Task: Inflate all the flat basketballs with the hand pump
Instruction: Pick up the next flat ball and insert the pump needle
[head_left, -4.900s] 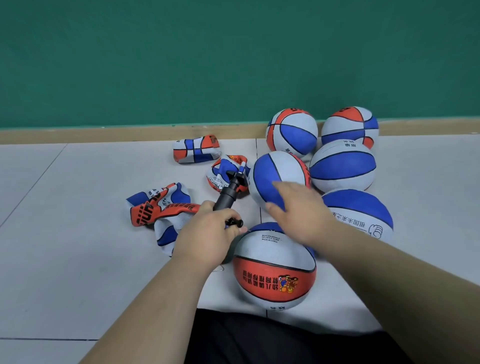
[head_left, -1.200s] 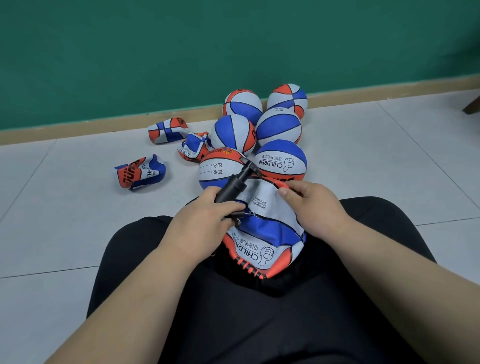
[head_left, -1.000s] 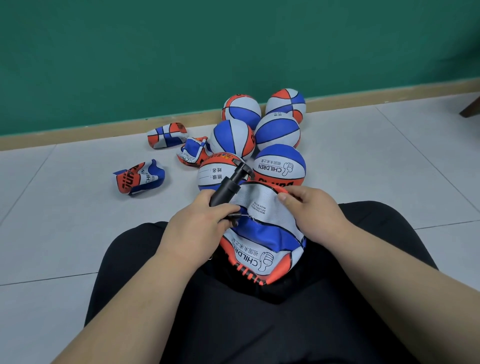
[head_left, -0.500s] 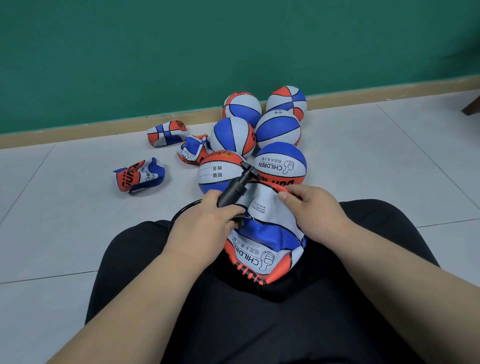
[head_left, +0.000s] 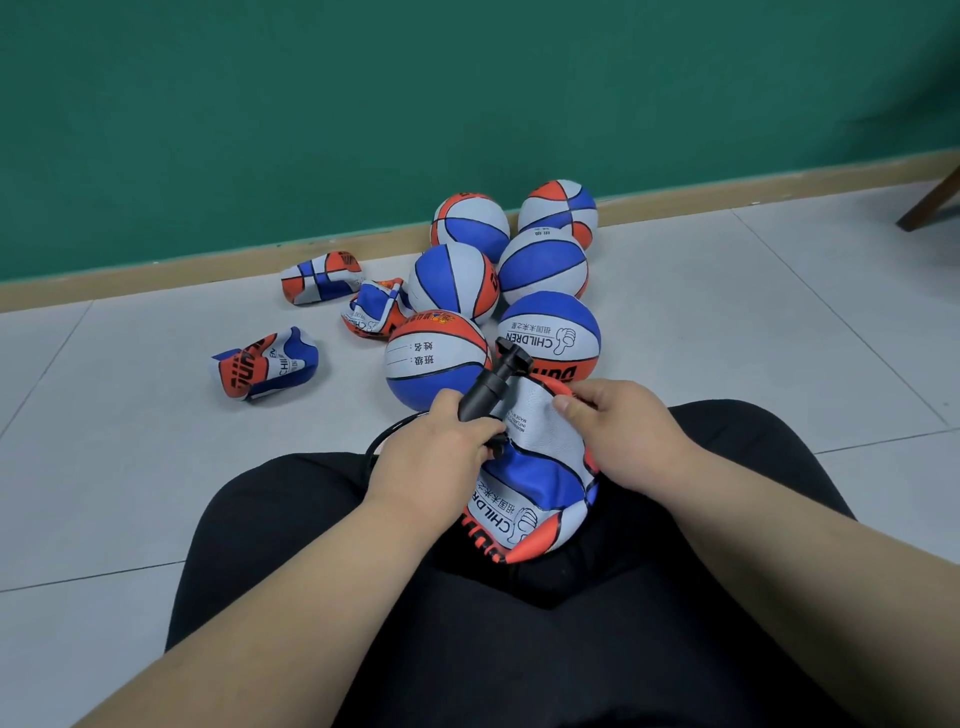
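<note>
**Next in line for air**

The left hand (head_left: 441, 441) grips the black plastic hand pump (head_left: 485, 392), whose barrel slants up and away with the handle end farthest from the body. The limp blue, white and orange flat basketball (head_left: 535, 467) lies on the lap (head_left: 519, 649), touching the pump's lower end. The right hand (head_left: 618, 431) pinches its top edge.

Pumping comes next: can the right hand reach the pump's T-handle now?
Probably yes: the T-handle stands uncovered close to the right hand, which must first let go of the flat basketball.
</note>
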